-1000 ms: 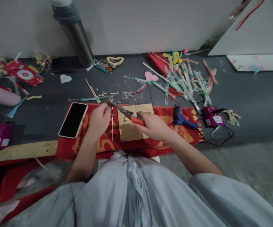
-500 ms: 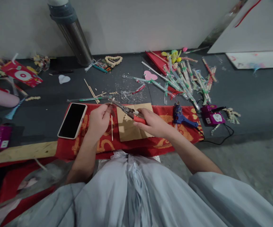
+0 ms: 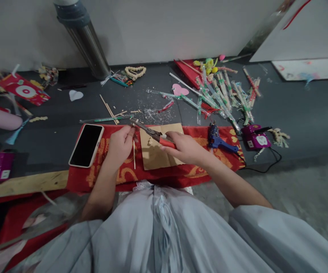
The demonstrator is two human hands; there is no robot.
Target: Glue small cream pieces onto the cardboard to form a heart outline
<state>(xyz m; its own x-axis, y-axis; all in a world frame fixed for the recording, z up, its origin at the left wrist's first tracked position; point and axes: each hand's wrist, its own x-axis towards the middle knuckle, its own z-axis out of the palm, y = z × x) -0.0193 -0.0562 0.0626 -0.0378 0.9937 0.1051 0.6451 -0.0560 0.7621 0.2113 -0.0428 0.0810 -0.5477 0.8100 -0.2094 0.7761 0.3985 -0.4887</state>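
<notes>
My right hand (image 3: 185,146) is wrapped around the red-orange handles of a pair of pliers (image 3: 151,132). The jaws reach up and left, close to the fingertips of my left hand (image 3: 121,141). Those fingers are pinched together on a thin wooden stick (image 3: 134,156), whose lower length hangs toward me over the red towel (image 3: 124,172). Its upper end by the jaws is hidden or blurred. Beneath the pliers lies a brown folded card (image 3: 160,157) with small pale bits on it.
A phone (image 3: 87,146) lies left on the towel; a blue glue gun (image 3: 219,142) lies right. Behind are loose wooden sticks (image 3: 109,108), wrapped chopsticks (image 3: 223,93), a pink paper heart (image 3: 180,90) and a steel flask (image 3: 88,45). Purple boxes (image 3: 256,137) stand at both sides.
A pale bit that showed at the plier jaws is no longer visible there. The jaws have dipped slightly left and down; both hands stay in nearly the same place.
</notes>
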